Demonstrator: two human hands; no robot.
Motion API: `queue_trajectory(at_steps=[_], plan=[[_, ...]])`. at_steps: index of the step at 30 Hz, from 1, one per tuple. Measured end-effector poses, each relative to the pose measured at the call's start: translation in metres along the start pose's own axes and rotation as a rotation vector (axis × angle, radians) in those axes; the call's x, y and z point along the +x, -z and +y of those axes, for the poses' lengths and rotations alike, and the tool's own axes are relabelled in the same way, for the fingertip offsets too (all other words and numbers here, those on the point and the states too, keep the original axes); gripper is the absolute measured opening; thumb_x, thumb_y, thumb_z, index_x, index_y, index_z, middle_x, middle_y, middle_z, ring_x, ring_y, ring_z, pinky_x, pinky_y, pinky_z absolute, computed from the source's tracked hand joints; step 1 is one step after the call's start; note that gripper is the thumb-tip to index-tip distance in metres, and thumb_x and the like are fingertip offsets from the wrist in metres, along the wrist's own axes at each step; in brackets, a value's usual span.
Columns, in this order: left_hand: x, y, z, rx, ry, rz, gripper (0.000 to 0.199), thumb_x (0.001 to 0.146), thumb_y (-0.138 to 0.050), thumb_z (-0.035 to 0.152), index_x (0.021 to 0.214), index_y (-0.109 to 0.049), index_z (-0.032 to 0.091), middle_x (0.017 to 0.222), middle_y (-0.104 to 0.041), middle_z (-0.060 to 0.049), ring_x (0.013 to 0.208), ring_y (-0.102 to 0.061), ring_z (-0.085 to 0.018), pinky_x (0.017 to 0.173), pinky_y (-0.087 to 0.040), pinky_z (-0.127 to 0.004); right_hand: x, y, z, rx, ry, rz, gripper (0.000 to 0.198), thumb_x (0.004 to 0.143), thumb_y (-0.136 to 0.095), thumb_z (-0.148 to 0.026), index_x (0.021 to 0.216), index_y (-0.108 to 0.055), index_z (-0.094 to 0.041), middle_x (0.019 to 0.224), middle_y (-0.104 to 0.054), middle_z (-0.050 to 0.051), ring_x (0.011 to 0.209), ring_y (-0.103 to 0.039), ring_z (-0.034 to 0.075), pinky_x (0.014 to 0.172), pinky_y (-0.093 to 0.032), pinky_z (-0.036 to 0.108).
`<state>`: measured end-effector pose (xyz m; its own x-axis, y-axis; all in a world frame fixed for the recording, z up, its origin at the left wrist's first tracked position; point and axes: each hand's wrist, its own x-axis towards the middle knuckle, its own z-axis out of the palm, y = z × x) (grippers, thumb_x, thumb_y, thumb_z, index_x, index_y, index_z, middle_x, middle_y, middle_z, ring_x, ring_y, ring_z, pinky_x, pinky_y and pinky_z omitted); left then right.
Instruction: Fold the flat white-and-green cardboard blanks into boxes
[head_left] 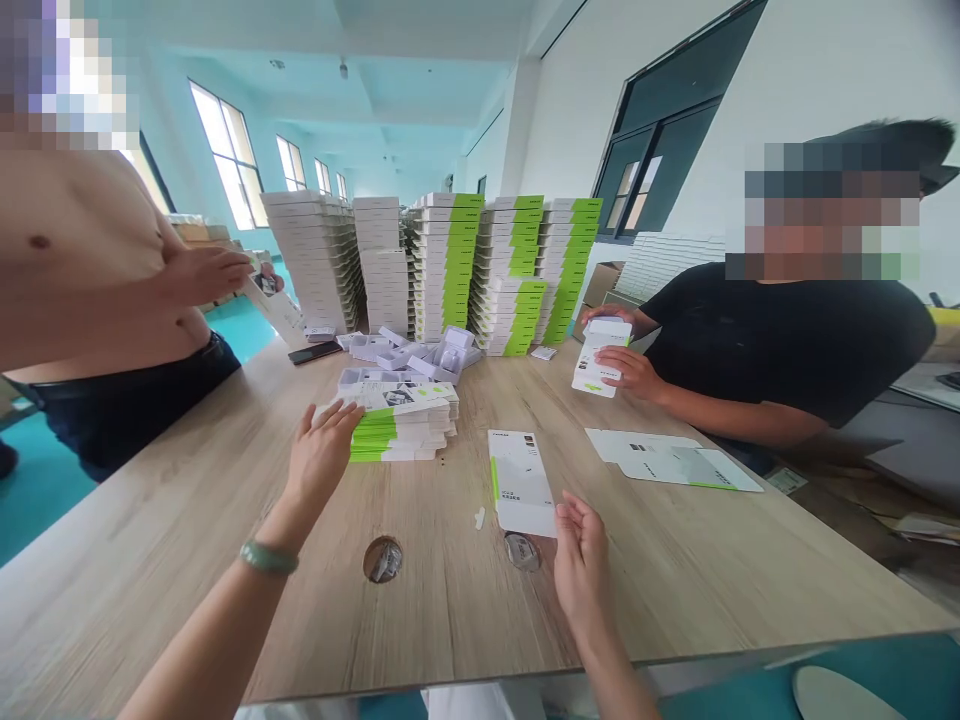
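My left hand point(324, 450) has its fingers stretched out and lies against the left side of a pile of flat white-and-green cardboard boxes point(420, 425). One flat box point(519, 480) lies apart from the pile, printed side up, with its end flap toward me. At that flap's right corner, my right hand point(581, 550) has its fingers curled, with the thumb and fingertips on the edge. A small white paper scrap point(480, 518) sits just left of this box.
Tall stacks of white-and-green boxes point(450, 270) stand at the back, behind loose plastic trays point(390, 355). A phone point(315, 352) lies left. Two people flank the table, each handling a box point(600, 360). An unfolded box point(675, 462) lies right; a round table hole point(382, 560) is near me.
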<state>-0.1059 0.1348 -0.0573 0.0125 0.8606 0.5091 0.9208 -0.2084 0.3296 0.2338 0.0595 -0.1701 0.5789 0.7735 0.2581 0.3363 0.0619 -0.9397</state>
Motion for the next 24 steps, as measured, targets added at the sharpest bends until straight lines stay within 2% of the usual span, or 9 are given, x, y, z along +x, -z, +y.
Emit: queue_trajectory(at_steps=[3,5,8,10,13,15,18,24], plan=[[-0.027,0.008,0.006,0.082,0.014,0.025,0.048,0.097,-0.041,0.013,0.135,-0.069,0.020,0.143,-0.068,-0.011,0.135,-0.062,-0.031,0.113,-0.044,-0.048,-0.001,-0.002,-0.003,-0.029,0.084,0.013,0.061,0.090,-0.046,-0.072,0.114,-0.065,-0.020,0.126,-0.065,0.020,0.122,-0.052,0.038,0.099,-0.042,0.052],[-0.029,0.007,0.008,0.122,0.040,0.026,0.047,0.099,-0.040,0.013,0.134,-0.070,0.020,0.141,-0.069,-0.012,0.131,-0.065,-0.031,0.106,-0.050,-0.045,0.001,-0.003,-0.005,-0.044,0.148,-0.001,0.056,0.089,-0.047,-0.071,0.106,-0.066,-0.022,0.121,-0.067,0.018,0.118,-0.055,0.036,0.101,-0.041,0.052],[-0.010,0.002,0.008,0.152,0.055,-0.021,0.034,0.101,-0.048,0.019,0.118,-0.077,0.024,0.131,-0.076,-0.011,0.127,-0.067,-0.030,0.102,-0.052,-0.041,0.002,-0.003,-0.006,-0.064,0.216,-0.013,0.051,0.089,-0.047,-0.069,0.097,-0.066,-0.023,0.112,-0.070,0.017,0.109,-0.059,0.035,0.099,-0.042,0.053],[0.007,0.001,0.006,0.160,0.057,-0.064,0.024,0.102,-0.056,0.030,0.109,-0.078,0.024,0.120,-0.080,-0.010,0.115,-0.073,-0.029,0.097,-0.055,-0.041,0.002,-0.002,-0.005,-0.072,0.243,-0.008,0.048,0.090,-0.046,-0.067,0.094,-0.065,-0.023,0.107,-0.071,0.017,0.105,-0.061,0.035,0.097,-0.044,0.053],[0.021,0.001,0.004,0.163,0.063,-0.093,0.027,0.102,-0.059,0.040,0.114,-0.073,0.019,0.113,-0.078,-0.008,0.101,-0.075,-0.023,0.094,-0.058,-0.046,0.001,0.000,-0.003,-0.076,0.268,0.009,0.044,0.091,-0.046,-0.063,0.092,-0.066,-0.023,0.104,-0.072,0.017,0.103,-0.062,0.034,0.094,-0.046,0.053],[0.022,0.001,0.001,0.154,0.031,-0.105,0.028,0.101,-0.063,0.038,0.119,-0.071,0.019,0.123,-0.076,-0.010,0.110,-0.073,-0.024,0.099,-0.056,-0.047,0.002,-0.001,-0.002,-0.073,0.279,0.016,0.043,0.091,-0.047,-0.062,0.091,-0.066,-0.024,0.103,-0.072,0.017,0.102,-0.063,0.034,0.093,-0.047,0.052],[0.016,-0.001,-0.006,0.137,-0.024,-0.118,0.022,0.098,-0.064,0.028,0.117,-0.074,0.023,0.133,-0.074,-0.012,0.127,-0.067,-0.028,0.106,-0.052,-0.044,0.003,-0.002,-0.001,-0.067,0.290,0.017,0.041,0.091,-0.048,-0.061,0.089,-0.067,-0.024,0.104,-0.073,0.017,0.102,-0.063,0.034,0.093,-0.048,0.052],[0.007,0.001,-0.017,0.109,-0.029,-0.017,0.038,0.103,-0.043,0.030,0.127,-0.072,0.023,0.137,-0.072,-0.012,0.133,-0.064,-0.028,0.112,-0.048,-0.043,0.004,-0.002,-0.001,-0.059,0.290,0.010,0.036,0.089,-0.051,-0.056,0.088,-0.068,-0.024,0.104,-0.073,0.016,0.101,-0.064,0.034,0.093,-0.049,0.053]])
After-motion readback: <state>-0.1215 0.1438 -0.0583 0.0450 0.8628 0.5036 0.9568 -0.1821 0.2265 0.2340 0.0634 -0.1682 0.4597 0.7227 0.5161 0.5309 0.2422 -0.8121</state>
